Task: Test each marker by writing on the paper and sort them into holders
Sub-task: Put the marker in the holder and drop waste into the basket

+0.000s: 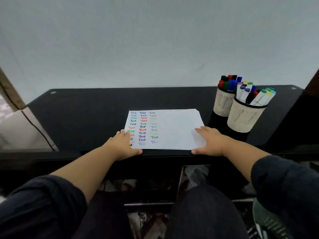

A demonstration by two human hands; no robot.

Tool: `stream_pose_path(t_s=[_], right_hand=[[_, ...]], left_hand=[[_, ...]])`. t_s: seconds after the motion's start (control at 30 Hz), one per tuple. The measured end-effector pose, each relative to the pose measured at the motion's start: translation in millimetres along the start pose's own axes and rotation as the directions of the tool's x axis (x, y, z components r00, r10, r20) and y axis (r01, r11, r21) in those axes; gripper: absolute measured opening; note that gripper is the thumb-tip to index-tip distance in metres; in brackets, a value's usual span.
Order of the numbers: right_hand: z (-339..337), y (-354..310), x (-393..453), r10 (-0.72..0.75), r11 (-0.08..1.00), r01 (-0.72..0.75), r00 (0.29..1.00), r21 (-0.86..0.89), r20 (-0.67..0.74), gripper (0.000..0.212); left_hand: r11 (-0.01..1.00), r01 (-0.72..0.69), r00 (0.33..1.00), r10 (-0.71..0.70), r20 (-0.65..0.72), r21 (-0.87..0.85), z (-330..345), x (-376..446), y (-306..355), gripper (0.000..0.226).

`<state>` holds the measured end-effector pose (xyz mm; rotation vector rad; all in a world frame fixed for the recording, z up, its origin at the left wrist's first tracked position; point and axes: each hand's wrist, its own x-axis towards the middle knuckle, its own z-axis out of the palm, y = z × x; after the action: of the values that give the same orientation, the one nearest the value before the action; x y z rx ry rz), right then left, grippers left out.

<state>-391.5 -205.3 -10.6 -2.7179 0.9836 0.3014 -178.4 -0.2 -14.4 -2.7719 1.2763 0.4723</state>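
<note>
A white sheet of paper [174, 128] lies on the black table, with three columns of the word "Test" written in many colours on its left half. My left hand [123, 145] rests flat on the sheet's lower left corner, fingers spread. On the lower right corner my right hand [209, 141] also lies flat, holding nothing. Two pale cup holders stand to the right: the rear holder [222, 105] carries dark-capped markers [228, 82], the front holder [241, 119] carries white-barrelled markers [255, 95] with coloured caps.
The black table [86, 114] runs left of the paper, its front edge just under my hands. A pale wall rises behind it. My dark-trousered knees sit below the table, and a patterned floor shows between them.
</note>
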Motion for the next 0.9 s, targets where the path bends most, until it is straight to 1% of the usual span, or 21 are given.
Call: stream_pose_path(t_s=[0.13,0.27,0.43,0.67,0.9], right_hand=[[4.1,10.5,6.7,0.046,0.996,-0.046,0.999,0.078,0.0,0.103],[6.4,19.1,7.3,0.043,0.99,-0.037,0.998,0.133,-0.043,0.102],[8.5,22.7,9.7,0.023,0.989,-0.01,0.996,0.148,-0.085,0.098],[2.6,32.9,17.2,0.057,0.987,-0.035,0.988,0.154,-0.144,0.087],[-5.0,50.0,33.3,0.092,0.989,-0.075,0.987,0.128,-0.134,0.083]], left_hand=[[0.999,0.035,0.998,-0.033,0.044,-0.039,1.8,14.2,-12.7,0.092],[0.997,0.006,1.0,-0.007,-0.014,-0.074,5.2,19.9,-16.6,0.09],[0.99,-0.051,0.998,0.045,-0.052,-0.133,9.1,22.0,-20.9,0.094],[0.97,-0.043,0.998,0.029,-0.061,-0.241,13.3,40.1,-11.6,0.099],[0.969,-0.041,0.997,0.022,-0.08,-0.243,3.5,52.1,13.8,0.094]])
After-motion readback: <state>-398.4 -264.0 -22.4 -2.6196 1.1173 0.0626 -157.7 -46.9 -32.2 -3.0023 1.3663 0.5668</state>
